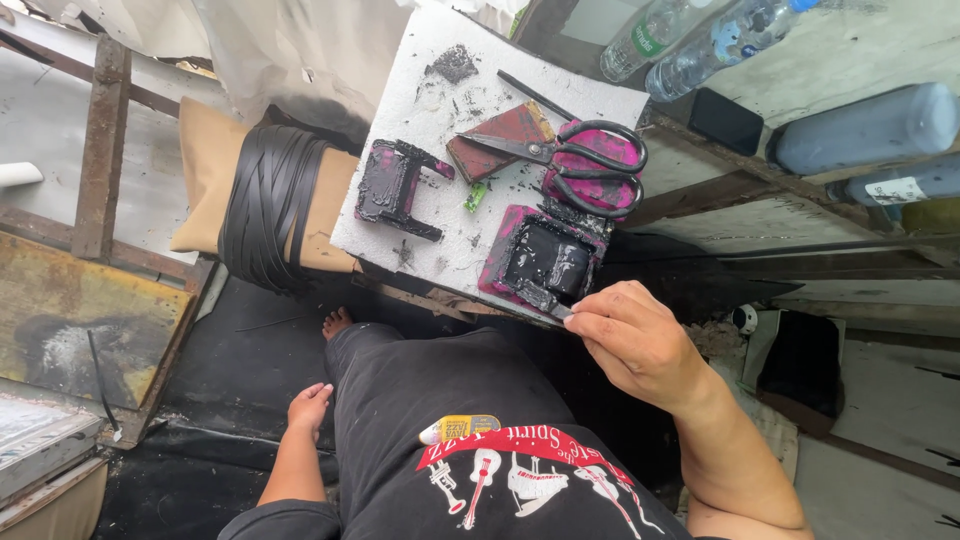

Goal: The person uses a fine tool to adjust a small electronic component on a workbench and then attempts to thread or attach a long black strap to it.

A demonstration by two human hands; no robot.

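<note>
Right now I see the right hand [640, 345] raised at the near edge of the white tabletop [430, 110], its fingers [592, 310] pinched narrow around a small thin blade-like tool [558, 311]. I think it is a blade, though the view is too small to be sure. The tool's tip sits at the front edge of a magenta-stained tray [545, 262] that holds a black block, and the hand is just beside that tray.

The left hand [308, 408] rests low, on the side of my black-trousered leg [400, 390], fingers loosely curled and holding nothing. A bare foot [336, 322] shows just beyond the knee, on the dark floor.

On the tabletop, black-handled scissors [575, 158] lie across a reddish-brown flat piece [495, 140] and a magenta pad [600, 185]. To the side of them stands a small black and magenta bracket-shaped piece [392, 185], well apart from the tray. Black crumbs are scattered over the white surface.

Beside the tabletop, a tan cushion [205, 170] is wrapped with black strips [270, 200]. Two clear plastic bottles [700, 40] and a dark grey bottle [865, 128] lie on the shelf beyond.
</note>
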